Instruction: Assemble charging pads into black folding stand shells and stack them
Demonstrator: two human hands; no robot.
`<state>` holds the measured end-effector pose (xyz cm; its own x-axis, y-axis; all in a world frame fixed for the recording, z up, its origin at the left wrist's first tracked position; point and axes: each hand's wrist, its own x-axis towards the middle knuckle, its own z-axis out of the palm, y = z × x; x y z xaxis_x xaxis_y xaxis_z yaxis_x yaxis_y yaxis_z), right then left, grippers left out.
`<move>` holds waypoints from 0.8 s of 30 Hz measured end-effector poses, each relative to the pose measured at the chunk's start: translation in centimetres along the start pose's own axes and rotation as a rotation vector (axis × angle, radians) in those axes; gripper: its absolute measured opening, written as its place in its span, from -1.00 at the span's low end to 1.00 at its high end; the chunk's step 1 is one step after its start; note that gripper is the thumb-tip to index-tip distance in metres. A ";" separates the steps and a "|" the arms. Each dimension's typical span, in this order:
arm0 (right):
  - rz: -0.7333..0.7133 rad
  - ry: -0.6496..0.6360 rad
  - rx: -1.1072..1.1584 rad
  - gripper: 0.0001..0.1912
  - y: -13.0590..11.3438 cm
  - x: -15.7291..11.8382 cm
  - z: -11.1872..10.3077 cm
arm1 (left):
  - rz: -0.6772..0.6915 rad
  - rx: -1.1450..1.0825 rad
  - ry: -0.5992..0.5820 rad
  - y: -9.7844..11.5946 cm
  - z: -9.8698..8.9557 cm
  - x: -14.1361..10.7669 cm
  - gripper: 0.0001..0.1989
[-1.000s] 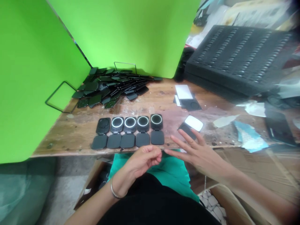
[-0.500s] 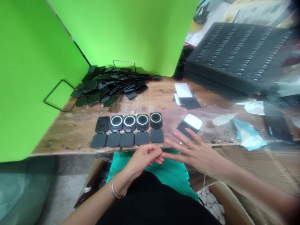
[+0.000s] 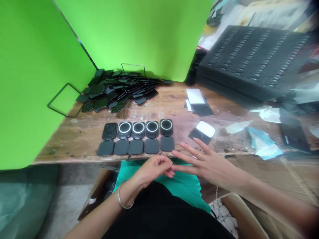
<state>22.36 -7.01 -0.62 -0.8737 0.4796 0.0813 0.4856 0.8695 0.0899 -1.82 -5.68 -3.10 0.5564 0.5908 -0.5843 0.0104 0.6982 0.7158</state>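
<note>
My left hand (image 3: pixel 156 170), a bangle on its wrist, is closed in a pinch just off the table's front edge. Its fingertips meet the tip of one finger of my right hand; anything between them is too small to make out. My right hand (image 3: pixel 205 161) is spread open, back upward, the other fingers apart. Beyond my hands lies a row of several black hinged folding pads (image 3: pixel 166 144), opened flat. Most carry a pale ring (image 3: pixel 152 126) on the upper half; the leftmost pad (image 3: pixel 109 130) shows only a dark circle.
Many black flat pieces (image 3: pixel 119 89) are heaped against green panels (image 3: pixel 139 36). White-and-black cards (image 3: pixel 195 96), a white rounded plate on a dark sheet (image 3: pixel 205 128) and a torn blue wrapper (image 3: pixel 265 142) lie rightward. A black slotted foam block (image 3: pixel 249 59) stands behind. Below is a box of whitish pieces (image 3: pixel 223 212).
The fingers of my right hand have shifted slightly, still touching my left fingertips. The view has moved a little; the pads, cards and heap lie as before.
</note>
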 end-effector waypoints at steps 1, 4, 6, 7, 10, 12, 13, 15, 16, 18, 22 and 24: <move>0.001 0.000 0.003 -0.11 0.0 0.0 0.0 | 0.002 -0.009 -0.004 0.0 0.0 0.0 -0.51; 0.003 -0.003 -0.009 -0.12 -0.1 0.1 0.1 | 0.005 -0.019 -0.020 -0.2 0.0 0.1 -0.50; -0.001 0.003 -0.014 -0.13 -0.1 0.1 0.1 | -0.005 0.001 -0.021 -0.4 -0.1 0.2 -0.51; -0.004 0.005 -0.014 -0.13 -0.2 0.1 0.1 | -0.012 0.016 -0.018 -0.4 -0.1 0.3 -0.52; -0.011 0.005 -0.011 -0.13 -0.3 0.1 0.1 | -0.031 0.060 0.000 -0.6 -0.2 0.4 -0.54; -0.016 0.008 -0.013 -0.12 -0.3 0.1 0.0 | -0.037 0.081 0.009 -0.6 -0.3 0.5 -0.55; -0.016 0.008 -0.013 -0.11 -0.3 0.1 0.0 | -0.035 0.089 0.013 -0.6 -0.3 0.6 -0.55; -0.012 0.004 -0.011 -0.12 -0.4 0.1 0.1 | -0.022 0.104 0.021 -0.7 -0.3 0.6 -0.55; -0.008 0.002 -0.008 -0.13 -0.4 0.1 0.1 | -0.010 0.111 0.025 -0.7 -0.2 0.7 -0.56; 0.001 -0.005 0.003 -0.13 -0.5 0.1 0.3 | 0.016 0.121 0.032 -0.8 -0.1 0.7 -0.56; 0.009 0.020 0.020 -0.11 -0.6 -0.5 0.7 | 0.034 0.122 0.023 -0.5 -0.4 0.5 -0.58; 0.024 0.040 0.016 -0.16 -0.6 -1.0 0.8 | 0.034 0.094 0.061 -0.2 -0.9 0.4 -0.58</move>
<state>22.90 -7.85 -1.56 -0.8599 0.4953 0.1233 0.5055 0.8598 0.0719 -2.37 -5.17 -3.83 0.5061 0.6389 -0.5794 0.0718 0.6382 0.7665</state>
